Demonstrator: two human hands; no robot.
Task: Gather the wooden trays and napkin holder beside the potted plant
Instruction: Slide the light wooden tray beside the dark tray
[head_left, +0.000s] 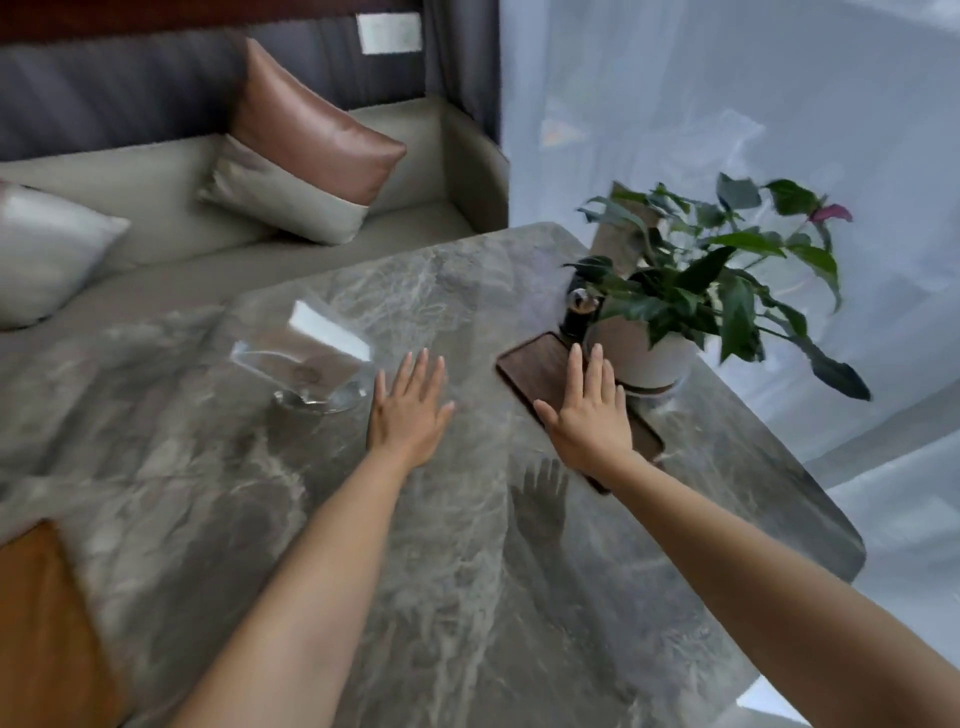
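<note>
A dark wooden tray (540, 366) lies flat on the grey marble table (467, 571), right beside the white pot of the potted plant (644, 358). My right hand (589, 415) is open, fingers spread, hovering over or resting on the tray's middle. My left hand (410, 410) is open above the bare tabletop, holding nothing. To its left stands a clear napkin holder (311, 358) with white napkins, blurred by motion. Whether a second tray lies under the first is hidden.
A small dark object with a shiny ball (579, 312) stands behind the tray, next to the pot. A beige sofa with a brown-and-beige cushion (306, 150) runs along the table's far side. An orange seat (41, 623) sits at the near left. Sheer curtains hang at the right.
</note>
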